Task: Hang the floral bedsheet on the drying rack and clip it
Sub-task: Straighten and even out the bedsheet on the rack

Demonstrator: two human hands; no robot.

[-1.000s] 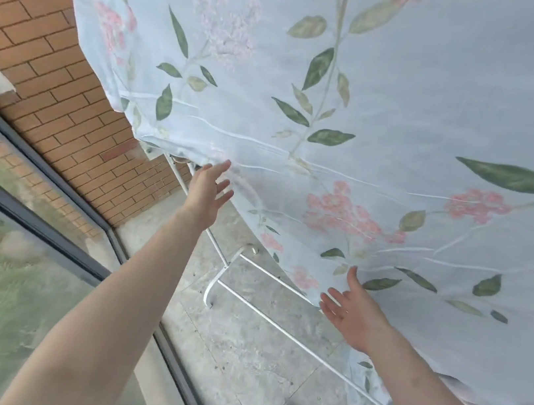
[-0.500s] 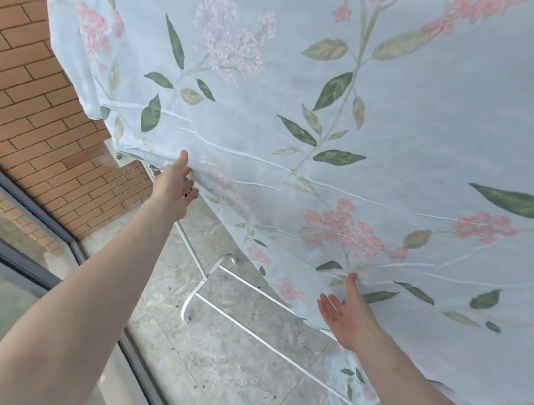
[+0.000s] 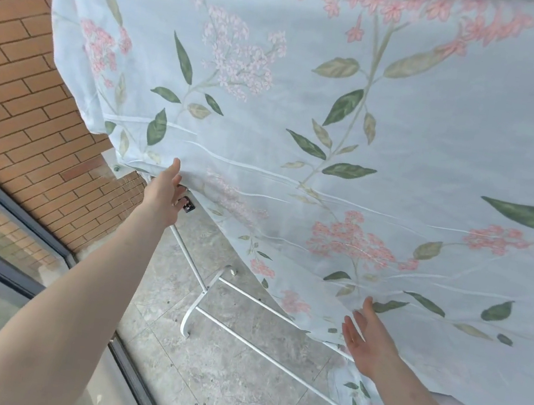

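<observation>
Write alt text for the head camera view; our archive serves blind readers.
A pale floral bedsheet is draped over a white drying rack on a tiled balcony by a brick wall. The person's left hand reaches to the sheet's lower edge, and the right hand is spread open against the cloth. No clip is visible.

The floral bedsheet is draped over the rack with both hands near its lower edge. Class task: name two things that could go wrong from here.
1. No clip shows on the floral bedsheet; both the left hand and right hand are open, so it may slide off the drying rack.
2. A fold hangs low near the floor and could get dirty.
</observation>
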